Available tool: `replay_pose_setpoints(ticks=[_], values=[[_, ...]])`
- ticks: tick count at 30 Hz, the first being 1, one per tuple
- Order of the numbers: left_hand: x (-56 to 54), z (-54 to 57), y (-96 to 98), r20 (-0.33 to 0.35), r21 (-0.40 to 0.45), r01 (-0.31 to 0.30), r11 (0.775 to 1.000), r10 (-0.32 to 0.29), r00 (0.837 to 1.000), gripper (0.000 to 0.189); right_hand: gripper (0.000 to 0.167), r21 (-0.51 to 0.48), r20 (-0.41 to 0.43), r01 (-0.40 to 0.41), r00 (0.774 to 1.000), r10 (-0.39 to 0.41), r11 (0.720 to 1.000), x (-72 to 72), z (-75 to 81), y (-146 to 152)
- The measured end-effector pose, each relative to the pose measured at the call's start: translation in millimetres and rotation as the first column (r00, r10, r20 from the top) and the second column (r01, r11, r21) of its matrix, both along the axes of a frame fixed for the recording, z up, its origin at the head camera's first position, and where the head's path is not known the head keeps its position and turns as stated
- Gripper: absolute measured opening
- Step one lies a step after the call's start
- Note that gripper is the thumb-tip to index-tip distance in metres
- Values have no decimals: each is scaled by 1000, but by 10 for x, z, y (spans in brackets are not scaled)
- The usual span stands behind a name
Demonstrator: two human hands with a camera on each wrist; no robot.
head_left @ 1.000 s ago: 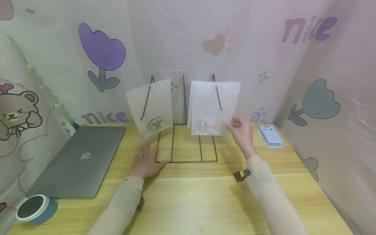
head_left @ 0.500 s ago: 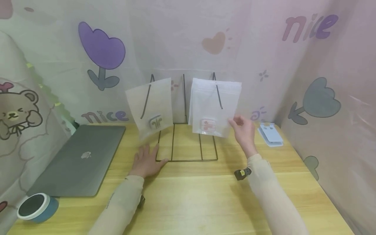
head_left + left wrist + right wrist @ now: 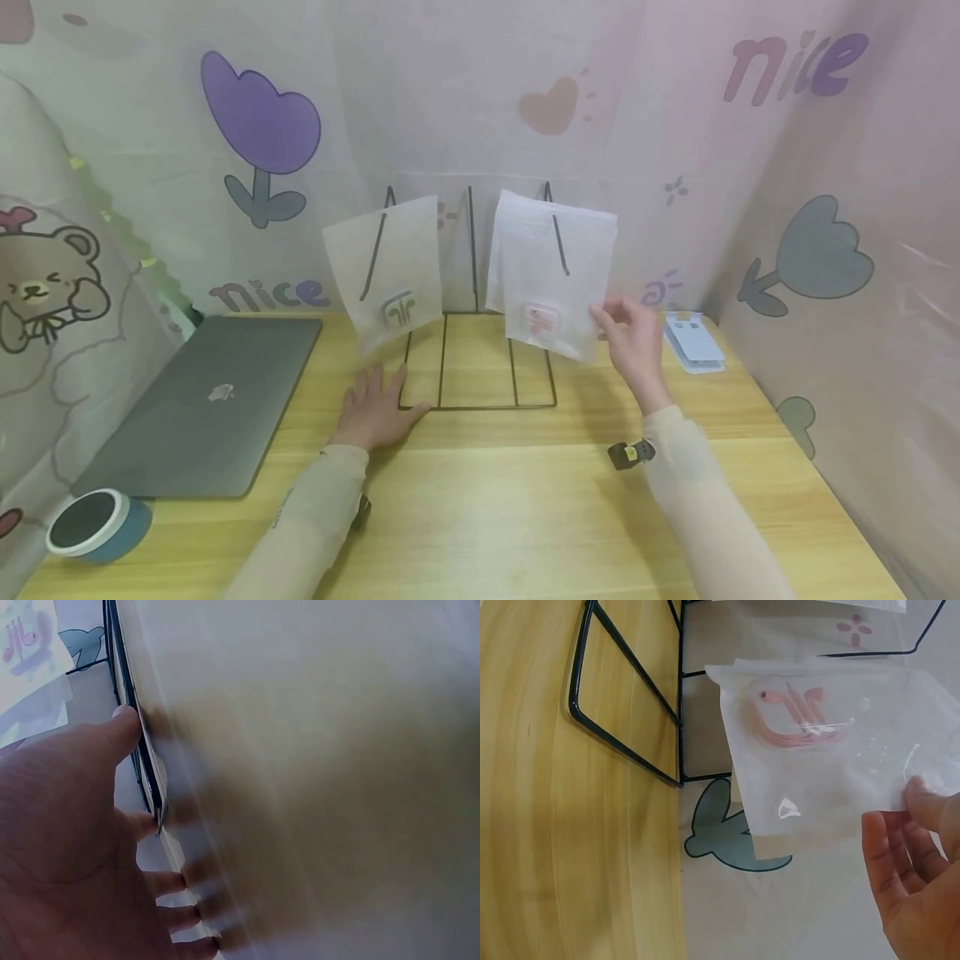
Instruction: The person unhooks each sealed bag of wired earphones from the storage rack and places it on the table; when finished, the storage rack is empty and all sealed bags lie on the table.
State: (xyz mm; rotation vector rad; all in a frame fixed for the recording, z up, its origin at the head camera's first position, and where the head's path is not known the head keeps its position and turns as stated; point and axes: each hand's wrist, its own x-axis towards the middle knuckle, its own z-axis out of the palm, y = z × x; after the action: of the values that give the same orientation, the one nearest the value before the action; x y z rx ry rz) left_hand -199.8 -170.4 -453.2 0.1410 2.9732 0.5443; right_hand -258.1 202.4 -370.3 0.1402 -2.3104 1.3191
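A white zip bag (image 3: 558, 275) hangs tilted on the right hook of a black wire display rack (image 3: 480, 407), with more bags behind it. Pink wired earphones (image 3: 799, 720) in a clear case show through its lower part. My right hand (image 3: 636, 346) pinches this front bag's right edge between thumb (image 3: 930, 802) and fingers. My left hand (image 3: 375, 412) lies spread on the table, its thumb and index finger touching the front left corner of the rack's base. On the left hook hangs another bag (image 3: 393, 258) with a dark-looking pair of earphones (image 3: 400, 310).
A closed laptop (image 3: 202, 408) lies on the left of the table (image 3: 480, 517). Nearer stands a round blue and white object (image 3: 105, 527) with a dark top. A light blue folding stand (image 3: 694, 343) sits at the back right. Printed curtains hang behind and at both sides.
My right hand has shifted slightly right, drawing the front bag's lower right corner that way, so the bag now hangs more tilted. The left hand has stayed in place.
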Motion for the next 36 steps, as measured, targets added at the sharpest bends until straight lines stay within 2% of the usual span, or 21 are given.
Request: replay_pose_setpoints(ticks=[4, 8, 11, 18, 23, 26, 30, 36], values=[[-27, -52, -23, 11, -7, 0, 1000, 0, 1000, 87, 21, 42, -44, -41, 998, 43, 998, 58, 8, 26], [-54, -92, -35, 15, -7, 7, 1000, -7, 1000, 88, 18, 88, -88, -40, 995, 48, 995, 128, 14, 60], [-45, -82, -30, 14, -1, 7, 1000, -7, 1000, 88, 15, 96, -126, -37, 991, 49, 995, 199, 17, 75], [-14, 3, -12, -10, -28, 6, 1000, -6, 1000, 84, 8, 83, -197, -100, 974, 115, 991, 307, 32, 85], [-13, -7, -2, -14, -30, 7, 1000, -7, 1000, 84, 6, 109, -225, -137, 961, 159, 985, 413, 63, 107], [-7, -3, 0, -13, -25, 4, 1000, -4, 1000, 84, 9, 150, -256, -152, 948, 187, 977, 547, 177, 85], [2, 5, 4, -9, -26, 3, 1000, -4, 1000, 84, 11, 183, -315, -183, 920, 234, 966, 722, 342, 68], [-2, 6, -2, -12, -24, -2, 1000, 2, 1000, 84, 13, 220, -336, -231, 894, 296, 948, 807, 396, 126]])
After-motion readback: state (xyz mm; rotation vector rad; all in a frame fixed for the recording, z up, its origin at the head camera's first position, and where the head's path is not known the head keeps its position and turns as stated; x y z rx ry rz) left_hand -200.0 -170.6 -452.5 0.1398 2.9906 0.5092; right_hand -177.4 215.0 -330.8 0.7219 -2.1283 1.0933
